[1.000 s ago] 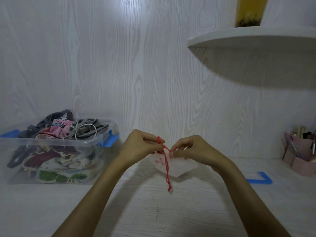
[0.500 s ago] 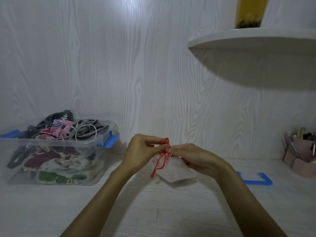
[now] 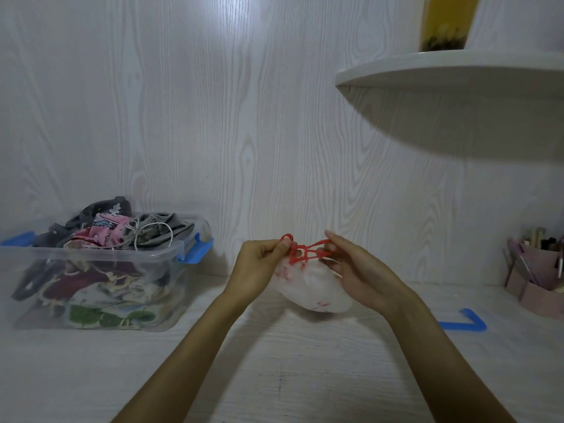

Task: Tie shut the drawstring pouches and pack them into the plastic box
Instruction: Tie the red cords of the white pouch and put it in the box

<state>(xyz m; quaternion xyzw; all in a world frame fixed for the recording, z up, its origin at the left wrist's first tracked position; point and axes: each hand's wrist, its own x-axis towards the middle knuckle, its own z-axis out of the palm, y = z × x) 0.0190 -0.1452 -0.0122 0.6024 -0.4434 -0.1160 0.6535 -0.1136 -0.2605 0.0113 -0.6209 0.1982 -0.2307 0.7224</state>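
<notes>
A white drawstring pouch (image 3: 314, 288) with faint red print hangs in the air above the table, between my two hands. Its red drawstring (image 3: 302, 253) is looped and stretched sideways at the pouch's mouth. My left hand (image 3: 259, 267) pinches the cord's left loop, and my right hand (image 3: 357, 270) pinches its right end. To the left stands the clear plastic box (image 3: 164, 270) with blue latches, heaped above its rim with several tied pouches (image 3: 122, 233).
A blue plastic latch piece (image 3: 464, 323) lies on the table to the right. A pink organiser (image 3: 537, 279) with pens stands at the far right. A curved white shelf (image 3: 451, 74) with a jar juts out above right. The wood-grain wall runs close behind.
The red cord hung loose below my hands a second ago. It is now gathered into loops and pulled taut between both hands, and the pouch has swung to the right under my right hand.
</notes>
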